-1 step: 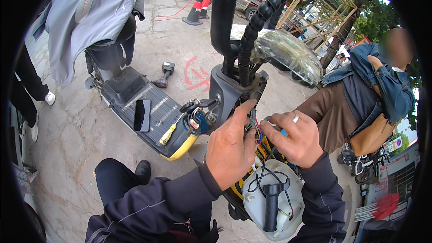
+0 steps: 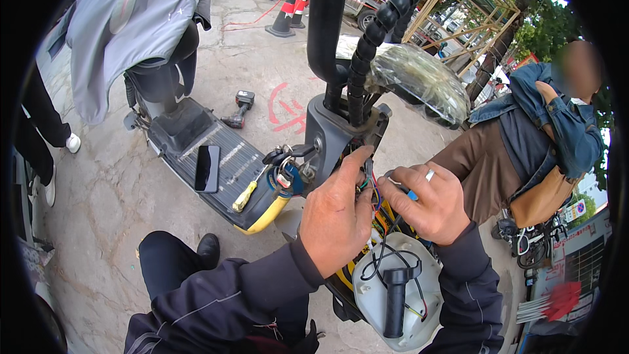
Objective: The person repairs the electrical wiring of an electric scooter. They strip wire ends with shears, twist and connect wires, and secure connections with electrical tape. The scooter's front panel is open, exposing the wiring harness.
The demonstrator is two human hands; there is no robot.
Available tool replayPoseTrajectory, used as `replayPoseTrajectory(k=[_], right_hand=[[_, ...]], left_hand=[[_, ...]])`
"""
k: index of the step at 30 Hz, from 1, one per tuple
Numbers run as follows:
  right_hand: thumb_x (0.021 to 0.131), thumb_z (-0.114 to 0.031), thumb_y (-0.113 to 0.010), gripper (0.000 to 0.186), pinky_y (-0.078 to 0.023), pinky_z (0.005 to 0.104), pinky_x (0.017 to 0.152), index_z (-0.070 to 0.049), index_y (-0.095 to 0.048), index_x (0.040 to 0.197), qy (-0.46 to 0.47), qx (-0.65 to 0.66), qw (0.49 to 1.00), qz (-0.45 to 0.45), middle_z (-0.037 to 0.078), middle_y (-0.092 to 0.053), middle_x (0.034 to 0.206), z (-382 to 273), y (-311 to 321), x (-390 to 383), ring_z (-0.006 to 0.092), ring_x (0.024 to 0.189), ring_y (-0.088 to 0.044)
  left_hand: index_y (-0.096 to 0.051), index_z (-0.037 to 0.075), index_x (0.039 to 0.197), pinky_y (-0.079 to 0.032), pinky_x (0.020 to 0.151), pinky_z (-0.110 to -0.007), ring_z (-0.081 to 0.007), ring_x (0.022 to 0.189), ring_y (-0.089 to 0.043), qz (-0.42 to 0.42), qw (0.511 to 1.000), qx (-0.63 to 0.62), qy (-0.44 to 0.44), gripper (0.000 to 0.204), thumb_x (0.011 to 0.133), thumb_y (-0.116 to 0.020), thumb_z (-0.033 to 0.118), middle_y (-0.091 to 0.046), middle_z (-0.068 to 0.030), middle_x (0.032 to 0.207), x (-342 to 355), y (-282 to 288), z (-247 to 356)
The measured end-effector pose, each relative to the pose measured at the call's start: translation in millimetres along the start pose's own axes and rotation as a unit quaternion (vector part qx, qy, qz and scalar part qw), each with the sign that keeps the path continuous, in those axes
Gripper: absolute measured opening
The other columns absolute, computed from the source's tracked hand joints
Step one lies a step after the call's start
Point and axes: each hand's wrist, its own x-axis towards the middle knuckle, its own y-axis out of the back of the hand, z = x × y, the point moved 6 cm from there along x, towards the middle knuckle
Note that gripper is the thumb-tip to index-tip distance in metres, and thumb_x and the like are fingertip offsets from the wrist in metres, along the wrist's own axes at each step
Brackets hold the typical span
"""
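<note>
In front of me is an electric scooter's opened steering column (image 2: pixel 318 141), with coloured wires (image 2: pixel 375 193) hanging out. My left hand (image 2: pixel 337 216) grips a dark wire connector just below the column. My right hand (image 2: pixel 422 200), wearing a ring, pinches a thin wire to its right; a small blue piece (image 2: pixel 412 194) shows beside its fingers. Beneath my hands, a white plastic cover (image 2: pixel 409 255) holds a black handlebar grip (image 2: pixel 394 308) with loose cables.
The footboard (image 2: pixel 177 151) carries a phone (image 2: pixel 207 168) and yellow screwdriver (image 2: pixel 244 196). A drill (image 2: pixel 239 108) lies on the pavement. A grey cloth (image 2: pixel 131 19) drapes the seat. A person (image 2: pixel 524 131) stands right; another's legs (image 2: pixel 46 137) left. Traffic cones (image 2: pixel 285 16) stand behind.
My right hand's fingers have shifted very slightly, showing a little more of the blue piece. Everything else looks the same.
</note>
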Motion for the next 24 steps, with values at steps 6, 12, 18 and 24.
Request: replayPoseTrajectory(k=[6, 12, 18, 24], right_hand=[[0.075, -0.015, -0.075, 0.039, -0.054, 0.0336, 0.07, -0.005, -0.071, 0.113, 0.007, 0.03, 0.999, 0.014, 0.005, -0.065, 0.105, -3, -6, 4, 0.0193, 0.08, -0.066], [0.085, -0.006, -0.069, 0.008, -0.051, 0.0316, 0.066, -0.001, -0.071, 0.09, -0.32, 0.328, 0.888, -0.027, 0.005, -0.065, 0.082, 10, -24, 1, 0.0209, 0.067, -0.062], [0.092, -0.008, -0.069, 0.013, -0.046, 0.0258, 0.062, 0.004, -0.071, 0.092, -0.554, 0.643, 0.528, -0.037, 0.0, -0.064, 0.075, 12, -57, -23, 0.0068, 0.072, -0.06], [0.083, -0.002, -0.08, 0.019, -0.051, 0.0317, 0.061, -0.003, -0.073, 0.101, -0.244, 0.234, 0.94, 0.051, 0.003, -0.067, 0.085, 16, -11, -5, 0.0154, 0.07, -0.065]], left_hand=[[-0.054, 0.002, 0.148, -0.045, 0.056, -0.028, -0.0096, 0.056, -0.057, -0.001, 1.0, -0.003, 0.003, 0.057, 0.093, -0.065, -0.009, -0.066, -0.01, 0.092, 0, 0, -1], [-0.054, 0.002, 0.148, -0.044, 0.055, -0.028, -0.0095, 0.056, -0.058, 0.003, 1.0, -0.003, 0.002, 0.058, 0.092, -0.065, -0.01, -0.066, -0.0106, 0.093, -1, 0, -2], [-0.053, 0.001, 0.148, -0.044, 0.055, -0.028, -0.0089, 0.054, -0.058, 0.004, 1.0, 0.001, -0.006, 0.057, 0.093, -0.065, -0.01, -0.066, -0.01, 0.094, 0, 1, -1], [-0.053, 0.0, 0.148, -0.043, 0.054, -0.027, -0.0084, 0.054, -0.057, -0.001, 1.0, -0.009, 0.008, 0.057, 0.093, -0.065, -0.009, -0.065, -0.0096, 0.093, -1, 0, -3]])
